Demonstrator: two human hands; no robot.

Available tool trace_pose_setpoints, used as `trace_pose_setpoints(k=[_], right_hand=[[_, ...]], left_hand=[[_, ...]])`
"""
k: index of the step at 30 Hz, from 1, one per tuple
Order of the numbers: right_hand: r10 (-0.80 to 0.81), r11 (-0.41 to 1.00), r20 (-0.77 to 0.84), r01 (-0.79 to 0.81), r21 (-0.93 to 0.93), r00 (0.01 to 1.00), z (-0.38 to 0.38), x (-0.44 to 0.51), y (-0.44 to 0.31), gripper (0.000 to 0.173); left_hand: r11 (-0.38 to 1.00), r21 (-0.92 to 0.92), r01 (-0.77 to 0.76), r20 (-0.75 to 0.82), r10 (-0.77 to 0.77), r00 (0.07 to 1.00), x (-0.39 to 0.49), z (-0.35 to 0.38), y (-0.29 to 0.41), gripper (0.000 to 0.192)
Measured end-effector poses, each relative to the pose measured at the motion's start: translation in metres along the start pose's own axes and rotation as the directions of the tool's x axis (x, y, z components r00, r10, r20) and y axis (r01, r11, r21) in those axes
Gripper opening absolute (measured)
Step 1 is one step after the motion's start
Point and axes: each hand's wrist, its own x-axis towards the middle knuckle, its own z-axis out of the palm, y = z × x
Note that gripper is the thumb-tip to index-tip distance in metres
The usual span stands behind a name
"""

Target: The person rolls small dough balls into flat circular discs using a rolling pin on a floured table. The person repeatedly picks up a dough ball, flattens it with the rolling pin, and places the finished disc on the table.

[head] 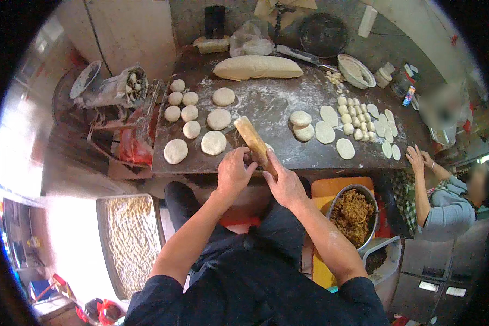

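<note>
My right hand point(286, 185) grips the near end of a wooden rolling pin point(250, 134), which slants away to the left over the front of the dark table. A sliver of pale dough point(269, 146) shows beside the pin, just past my right fingertips; the rest of it is hidden. Left of the pin, at the table's front edge, is my left hand point(233, 172), thumb and fingers curled towards the pin. Whether those fingers hold anything is not clear. Flattened dough rounds point(213, 143) lie beyond my left hand, and two overlapping rounds point(304, 132) are to the right.
A long dough log point(257, 67) lies at the back of the floured table point(265, 106). Small dough pieces point(352, 110) and thin wrappers point(345, 149) are on the right. A bowl of brown filling point(352, 216) stands by my right arm. Another person's hands point(417, 159) rest near the right end.
</note>
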Motion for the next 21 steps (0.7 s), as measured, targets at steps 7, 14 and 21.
trace_pose_setpoints(k=[7,14,21], right_hand=[[0.244,0.970,0.048,-0.244,0.004,0.969,-0.009,0.013,0.011,0.067],[0.008,1.000,0.023,-0.008,-0.011,1.000,0.001,0.002,0.023,0.066],[0.131,0.991,-0.031,-0.131,0.017,0.991,-0.013,0.015,0.029,0.068]], left_hand=[[0.999,0.037,0.014,0.016,-0.014,1.000,0.011,0.010,0.007,0.023],[0.984,0.004,0.179,0.170,-0.177,0.969,0.011,0.005,0.009,0.038],[0.997,0.036,0.073,0.063,-0.075,0.995,0.020,0.017,0.018,0.023]])
